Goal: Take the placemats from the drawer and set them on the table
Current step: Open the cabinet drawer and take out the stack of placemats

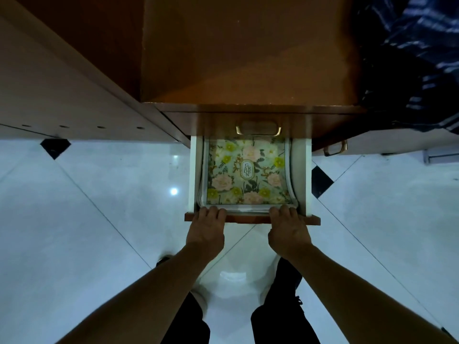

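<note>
Placemats point(246, 175) in open drawer point(194, 175), a hand at each near corner.
Left hand point(207, 225) reaches over the drawer front, fingers curled onto the near-left edge of the floral stack, gripping it; thumb hidden. The stack lies in the drawer, sides curling up against the walls. Right hand point(286, 228) grips the near-right edge likewise.

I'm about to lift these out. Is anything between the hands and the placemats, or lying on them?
Nothing visible. Left hand and right hand are at the near edge of the placemats; only the cabinet front overhangs their far end.
</note>
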{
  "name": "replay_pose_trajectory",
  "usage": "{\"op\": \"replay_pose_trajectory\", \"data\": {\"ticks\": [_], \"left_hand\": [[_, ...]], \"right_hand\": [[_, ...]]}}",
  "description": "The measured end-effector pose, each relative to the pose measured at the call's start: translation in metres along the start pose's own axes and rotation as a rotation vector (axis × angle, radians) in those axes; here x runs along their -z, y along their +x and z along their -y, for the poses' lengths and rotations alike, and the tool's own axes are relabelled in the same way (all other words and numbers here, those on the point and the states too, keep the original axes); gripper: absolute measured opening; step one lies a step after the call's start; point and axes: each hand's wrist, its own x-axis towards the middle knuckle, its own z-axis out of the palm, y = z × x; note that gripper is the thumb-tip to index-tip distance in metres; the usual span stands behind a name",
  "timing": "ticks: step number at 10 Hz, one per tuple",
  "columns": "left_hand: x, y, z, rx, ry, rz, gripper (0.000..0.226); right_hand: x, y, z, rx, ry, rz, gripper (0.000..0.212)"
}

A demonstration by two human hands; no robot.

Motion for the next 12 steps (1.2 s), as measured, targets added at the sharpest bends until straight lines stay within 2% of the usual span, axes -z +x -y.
{"op": "replay_pose_trajectory", "data": {"ticks": [1,2,3,5,6,7,8,10,11,12], "left_hand": [[0.004,0.009,0.008,0.01,-0.062,-0.009,0.047],[0.01,0.023,0.018,0.085,-0.216,-0.013,0.051],[0.015,0.037,0.018,0.245,-0.358,0.016,0.052],[0.014,0.061,-0.001,0.435,-0.501,0.086,0.073],[0.013,0.074,-0.006,0.508,-0.593,0.069,0.077],[0.008,0.084,0.001,0.566,-0.693,0.022,0.078],[0.0,0.087,0.006,0.565,-0.771,-0.053,0.066],[-0.005,0.086,0.002,0.657,-0.909,-0.292,0.041],[0.004,0.085,-0.004,0.704,-1.024,-0.409,0.042],[0.012,0.078,-0.006,0.648,-1.043,-0.533,0.05]], "right_hand": [[0.01,0.003,-0.002,0.008,0.038,0.101,0.051],[0.023,0.017,-0.005,-0.093,0.231,0.108,0.036],[0.028,0.036,-0.014,-0.22,0.375,0.116,0.045],[0.02,0.076,-0.019,-0.432,0.556,0.195,0.063],[0.013,0.09,-0.017,-0.603,0.702,0.177,0.063],[0.01,0.113,-0.018,-0.683,0.778,0.2,0.066],[0.008,0.123,-0.021,-0.683,0.922,0.203,0.06],[-0.001,0.12,-0.025,-0.738,1.023,0.145,0.071],[-0.003,0.128,-0.025,-0.788,0.979,0.173,0.074],[-0.006,0.125,-0.023,-0.779,0.956,0.091,0.061]]}}
